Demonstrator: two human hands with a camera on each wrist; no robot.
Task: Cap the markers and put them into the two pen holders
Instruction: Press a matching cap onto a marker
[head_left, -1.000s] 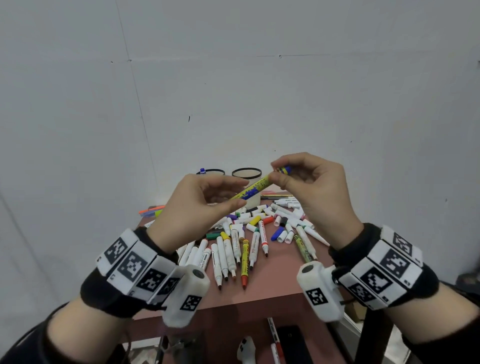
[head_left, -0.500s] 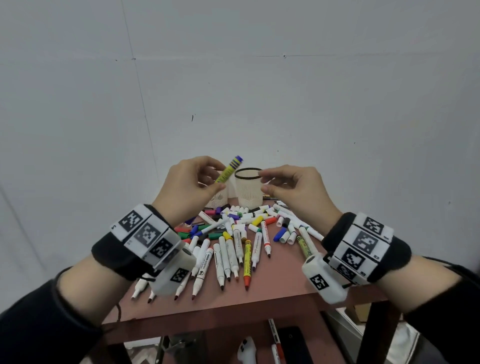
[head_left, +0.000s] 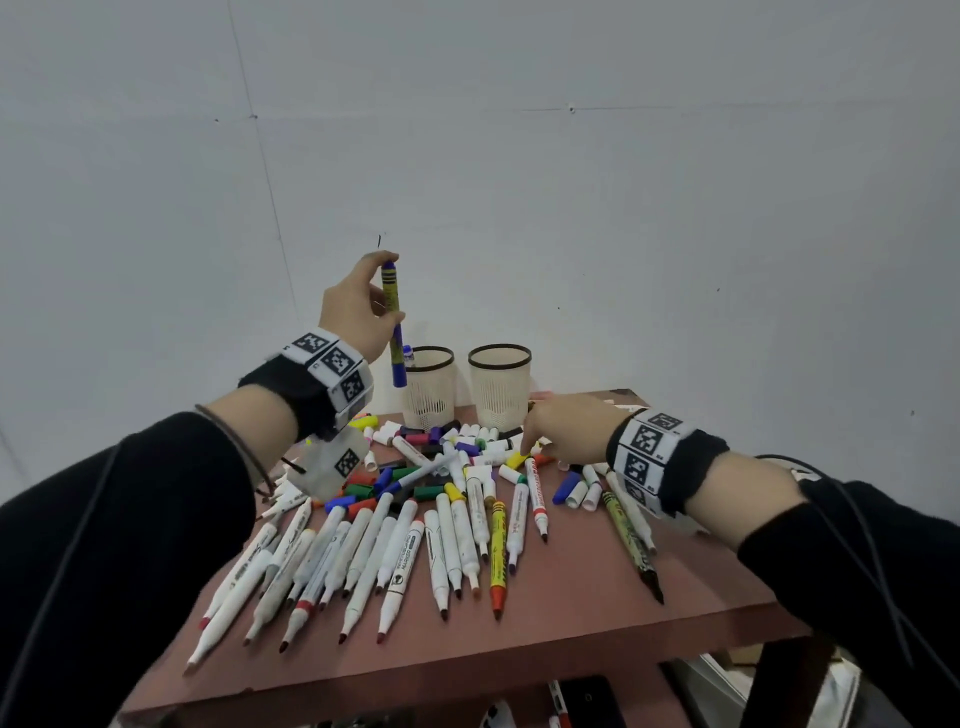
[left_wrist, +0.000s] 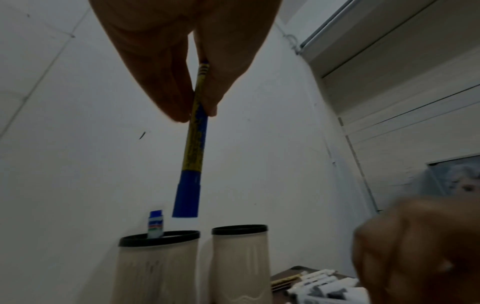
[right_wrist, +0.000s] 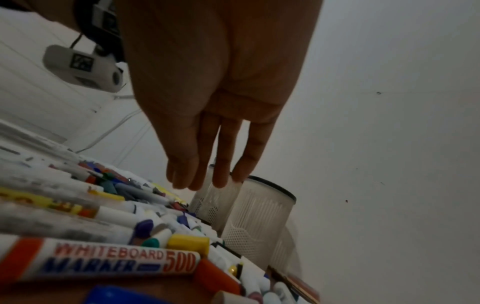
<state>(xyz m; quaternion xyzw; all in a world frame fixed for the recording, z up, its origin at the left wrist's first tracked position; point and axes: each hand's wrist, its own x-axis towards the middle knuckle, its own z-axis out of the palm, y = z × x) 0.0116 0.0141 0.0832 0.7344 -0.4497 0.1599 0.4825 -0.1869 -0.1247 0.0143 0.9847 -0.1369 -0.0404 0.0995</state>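
Yellow-and-blue capped marker (head_left: 392, 322) hangs nearly upright in the left hand (head_left: 358, 306), pinched high on its barrel between thumb and fingertips, blue cap pointing down. Its lower end sits just above and slightly to the left of the black rim of the left cream mesh pen holder (head_left: 429, 387), not yet inside. The right cream mesh pen holder (head_left: 500, 384) stands just beside the first, apart from it by a narrow gap, both at the far edge of the reddish-brown desk (head_left: 571, 613) near the white wall (head_left: 571, 182). Above the two rims the air is open.

The right hand (head_left: 566, 428) is low over the heap of loose caps (head_left: 457, 447), fingers straight and close together, holding nothing, fingertips down near a yellow cap (head_left: 517, 459). Uncapped white markers (head_left: 395, 551) lie fanned toward the near desk edge, tips pointing outward, leaving a bare strip of desk at the front right.

The left wrist view alone shows a small blue-topped marker (left_wrist: 155, 225) poking above the left holder's rim, close beside the hanging cap. The right wrist view alone reads a red-ended marker's label, "WHITEBOARD MARKER 500" (right_wrist: 109, 261), lying beside a red cap (right_wrist: 217, 275).
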